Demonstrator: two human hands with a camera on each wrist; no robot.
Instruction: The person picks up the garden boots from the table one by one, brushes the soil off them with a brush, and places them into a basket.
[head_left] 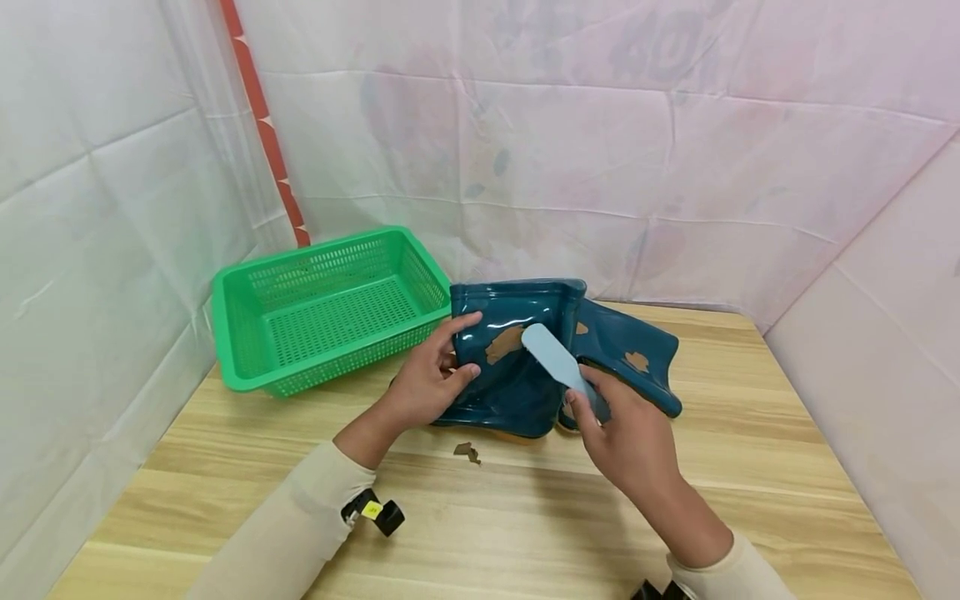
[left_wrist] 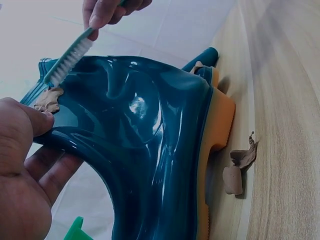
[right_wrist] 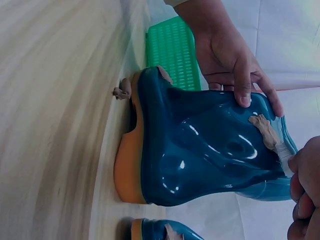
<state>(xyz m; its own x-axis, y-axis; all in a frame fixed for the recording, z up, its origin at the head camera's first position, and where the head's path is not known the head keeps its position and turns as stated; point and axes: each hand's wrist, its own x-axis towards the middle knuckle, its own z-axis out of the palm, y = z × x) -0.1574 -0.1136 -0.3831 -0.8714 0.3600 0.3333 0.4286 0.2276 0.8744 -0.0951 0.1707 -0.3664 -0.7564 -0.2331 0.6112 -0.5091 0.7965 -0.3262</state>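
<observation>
A shiny dark teal rubber boot [head_left: 517, 396] with an orange sole [left_wrist: 222, 120] stands on the table. My left hand [head_left: 423, 379] grips the top edge of its shaft, thumb on the outside and some fingers inside the opening. My right hand [head_left: 630, 429] holds a light blue brush [head_left: 555, 357] by its handle. White bristles [left_wrist: 72, 60] meet the shaft at a brown, mud-like patch [left_wrist: 48, 100] close to the left thumb. Another brown piece [right_wrist: 164, 74] clings near the boot's toe.
A second teal boot [head_left: 611, 329] with brown patches lies behind, to the right. At the back left stands a green perforated basket [head_left: 337, 367]. Brown crumbs [head_left: 467, 451] lie on the wooden table in front of the boot. White sheeting [head_left: 555, 167] encloses the table's back and sides.
</observation>
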